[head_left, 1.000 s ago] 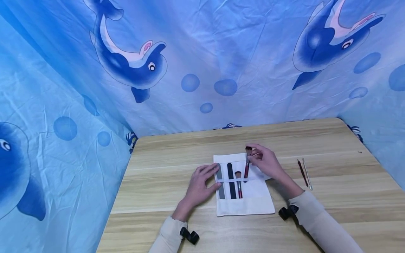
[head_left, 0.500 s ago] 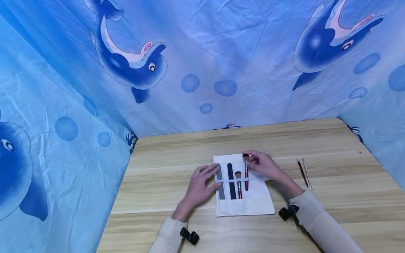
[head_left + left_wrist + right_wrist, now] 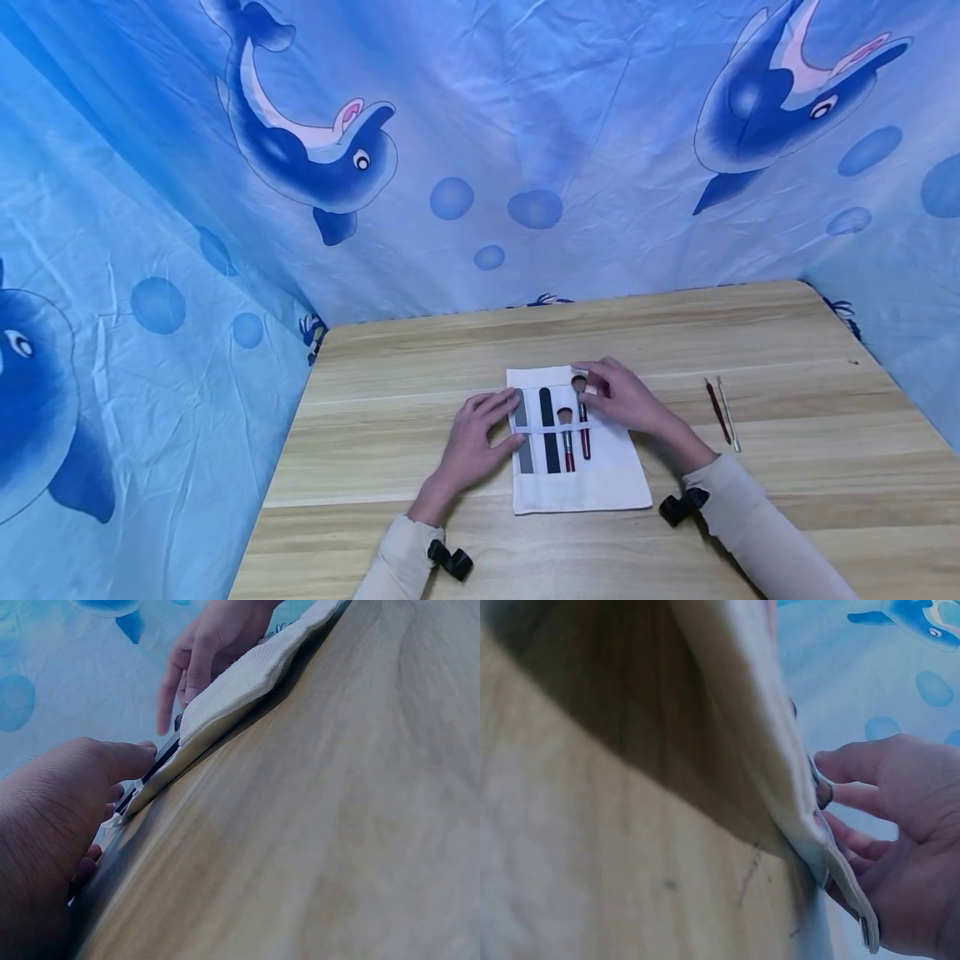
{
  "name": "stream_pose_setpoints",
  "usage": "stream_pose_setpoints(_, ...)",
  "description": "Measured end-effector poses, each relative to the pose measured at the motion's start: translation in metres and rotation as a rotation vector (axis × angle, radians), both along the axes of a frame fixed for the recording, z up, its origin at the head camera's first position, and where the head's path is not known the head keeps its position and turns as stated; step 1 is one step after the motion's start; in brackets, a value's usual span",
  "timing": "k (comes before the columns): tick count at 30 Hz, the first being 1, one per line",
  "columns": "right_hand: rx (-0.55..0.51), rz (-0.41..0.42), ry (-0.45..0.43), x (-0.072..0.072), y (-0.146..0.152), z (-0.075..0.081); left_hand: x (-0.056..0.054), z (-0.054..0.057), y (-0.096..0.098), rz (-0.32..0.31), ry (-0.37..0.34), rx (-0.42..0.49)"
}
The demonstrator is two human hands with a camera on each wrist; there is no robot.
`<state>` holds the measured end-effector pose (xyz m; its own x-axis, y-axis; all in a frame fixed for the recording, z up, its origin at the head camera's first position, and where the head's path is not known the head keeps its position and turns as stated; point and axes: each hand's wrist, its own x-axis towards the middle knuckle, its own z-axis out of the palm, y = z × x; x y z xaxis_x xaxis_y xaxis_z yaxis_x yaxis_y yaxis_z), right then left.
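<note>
A white cloth pouch (image 3: 611,479) lies unfolded on the table, a narrow elastic band running across it. Tucked under the band are a grey nail file (image 3: 526,450), a black nail file (image 3: 551,442) and a short makeup brush (image 3: 567,446) with a red handle. My left hand (image 3: 474,446) rests along the pouch's left edge, fingers spread over the grey file. My right hand (image 3: 626,396) pinches a second red-handled makeup brush (image 3: 585,437) near its dark bristles (image 3: 824,793); its handle passes under the band. In the right wrist view, the cloth edge partly hides this brush.
To the right on the wooden table (image 3: 787,350) lie a thin dark red tool (image 3: 717,410) and a slim pale stick (image 3: 728,412), side by side. Blue dolphin-print curtains (image 3: 480,150) hang behind the table and at both sides.
My right hand has slid its makeup brush down under the band, toward the pouch's lower fold, and a little left. The left hand has stayed in place.
</note>
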<state>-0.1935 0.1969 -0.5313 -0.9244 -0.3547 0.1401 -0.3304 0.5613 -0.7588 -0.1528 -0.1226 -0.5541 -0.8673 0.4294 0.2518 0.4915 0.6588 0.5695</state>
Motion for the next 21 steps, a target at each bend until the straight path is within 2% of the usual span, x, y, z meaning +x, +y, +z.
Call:
stream_pose_setpoints(6,-0.073,0.002,0.037,0.0022,0.0020,-0.0038,-0.0001,-0.0005,0.0002,0.000,0.005,-0.005)
stream_pose_setpoints(15,-0.086,0.050,-0.009,0.0023,0.0032,-0.0050,-0.0006,0.0000,0.0002,-0.002,-0.006,-0.012)
stream_pose_setpoints(21,-0.095,0.081,-0.047,0.0032,0.0059,-0.0069,0.0000,0.0001,0.0011,0.004,0.015,-0.020)
